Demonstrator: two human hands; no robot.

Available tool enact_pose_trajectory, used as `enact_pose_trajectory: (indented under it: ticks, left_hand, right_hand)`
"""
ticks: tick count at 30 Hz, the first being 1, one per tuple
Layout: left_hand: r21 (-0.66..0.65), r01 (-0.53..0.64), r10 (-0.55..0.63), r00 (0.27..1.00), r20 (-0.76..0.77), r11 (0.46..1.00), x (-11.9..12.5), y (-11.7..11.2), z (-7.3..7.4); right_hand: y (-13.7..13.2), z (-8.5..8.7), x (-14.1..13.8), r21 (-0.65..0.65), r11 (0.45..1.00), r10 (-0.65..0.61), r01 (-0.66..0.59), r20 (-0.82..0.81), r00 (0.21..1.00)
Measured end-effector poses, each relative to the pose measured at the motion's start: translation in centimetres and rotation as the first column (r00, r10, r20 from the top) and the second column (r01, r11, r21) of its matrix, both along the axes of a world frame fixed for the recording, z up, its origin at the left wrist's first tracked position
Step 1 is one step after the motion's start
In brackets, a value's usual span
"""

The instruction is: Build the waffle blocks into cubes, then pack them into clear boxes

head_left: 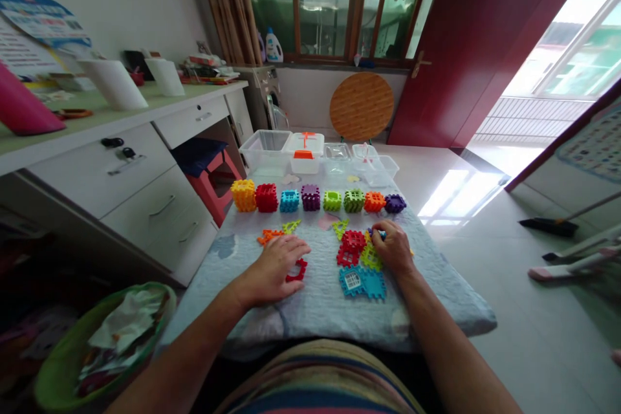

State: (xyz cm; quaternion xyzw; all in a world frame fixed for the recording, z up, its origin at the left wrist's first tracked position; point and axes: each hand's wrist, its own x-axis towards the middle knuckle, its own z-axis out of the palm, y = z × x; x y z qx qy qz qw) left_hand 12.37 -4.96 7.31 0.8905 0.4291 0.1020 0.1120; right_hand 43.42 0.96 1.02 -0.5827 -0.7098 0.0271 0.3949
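My left hand (279,268) lies low on the table with fingers loosely apart. A red interlocking building piece (301,270), frame-shaped, sits between its thumb and fingers, partly hidden by the hand. Beyond those fingers are an orange piece (270,235) and a yellow-green triangular piece (291,226). My right hand (395,247) has its fingertips closed on a dark blue building piece (377,233), mostly covered. Close by lie red pieces (350,249), a lime piece (371,257), another triangular piece (340,228) and joined light-blue pieces (363,281).
A row of several toothed block cubes, from a yellow one (243,196) to a purple one (395,204), stands across the cloth-covered table (310,317). Behind it are clear plastic boxes (266,145). A green basket (165,310) is at the lower left, below a white desk (140,174).
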Motion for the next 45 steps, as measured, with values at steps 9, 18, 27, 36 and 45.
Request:
enact_pose_trajectory:
  ticks: [9, 18, 27, 36, 45]
  left_hand:
    - [-0.009, -0.05, 0.051, 0.993, 0.102, 0.999, -2.3, -1.4, -2.0]
    - [0.138, -0.161, 0.124, 0.962, 0.244, 0.977, -1.1, 0.1, -3.7]
    - [0.066, -0.202, 0.18, 0.952, 0.247, 0.977, 1.9, 1.9, -2.8]
    - [0.214, -0.241, 0.205, 0.962, 0.18, 0.946, 1.9, 0.3, -3.6]
    - [0.276, -0.196, 0.147, 0.971, 0.187, 0.941, 2.2, -0.7, -4.2]
  right_hand:
    - [0.2, -0.1, -0.1, -0.003, 1.0, 0.001, -0.001, 0.012, 1.0]
    - [0.3, -0.2, -0.1, -0.002, 1.0, 0.01, -0.01, 0.016, 1.0]
    - [-0.7, 1.2, -0.5, 0.011, 0.994, 0.112, -0.112, 0.012, 0.994]
    - [-2.2, 2.5, -2.4, -0.139, 0.947, 0.317, -0.291, 0.237, 0.918]
    - [-2.3, 2.6, -2.7, -0.153, 0.927, 0.368, -0.341, 0.209, 0.906]
